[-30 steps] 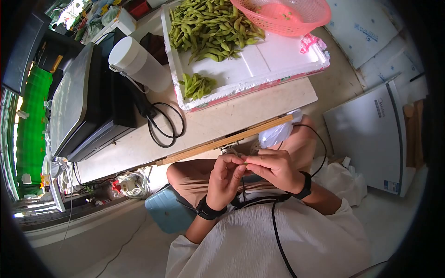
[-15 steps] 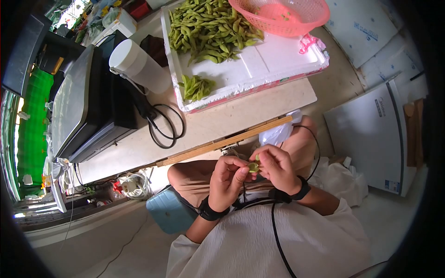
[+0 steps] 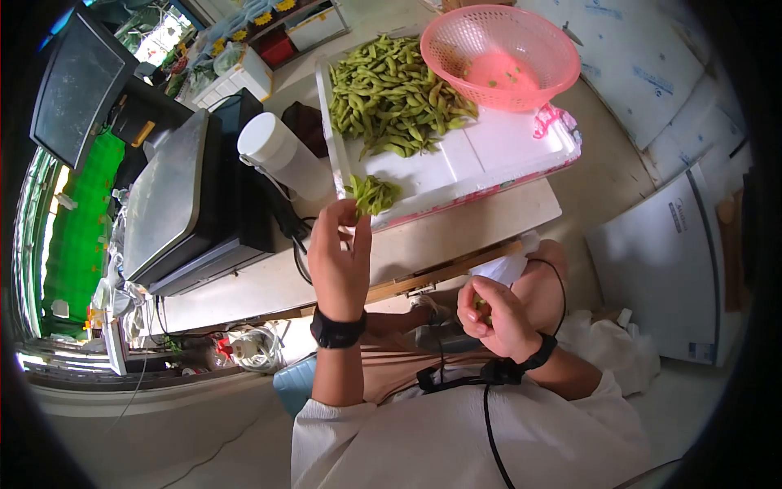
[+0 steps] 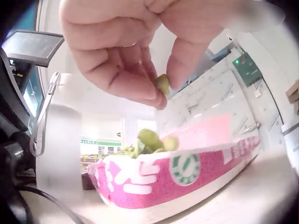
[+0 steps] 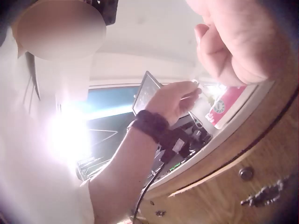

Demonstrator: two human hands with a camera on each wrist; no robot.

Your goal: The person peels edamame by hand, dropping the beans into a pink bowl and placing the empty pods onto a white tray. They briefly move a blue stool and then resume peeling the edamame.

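As left fingers (image 4: pixel 126 88) pinch one pod (image 4: pixel 162 85), right fingers (image 3: pixel 468 314) enclose something green (image 3: pixel 481 301), two piles (image 3: pixel 391 98)

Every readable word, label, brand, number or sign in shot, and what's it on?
"Midea", probably: badge on white appliance; slightly blurred.
Unreadable: sticker lower on it.
Unreadable: white characters, green emblem on foam tray.
Unreadable: blue print on pale panel.
Unreadable: green strip behind tray.
Unreadable: white label on black device.
No readable numbers.

White bottle (image 3: pixel 281 159) on the bench (image 3: pixel 436 240), black machine (image 3: pixel 232 175) beside it, monitor (image 3: pixel 81 90) at far left, green sheet (image 3: pixel 81 236) below, white cable coil (image 3: pixel 265 348) near blue stool (image 3: pixel 295 385), fridge (image 3: pixel 652 269) at right.
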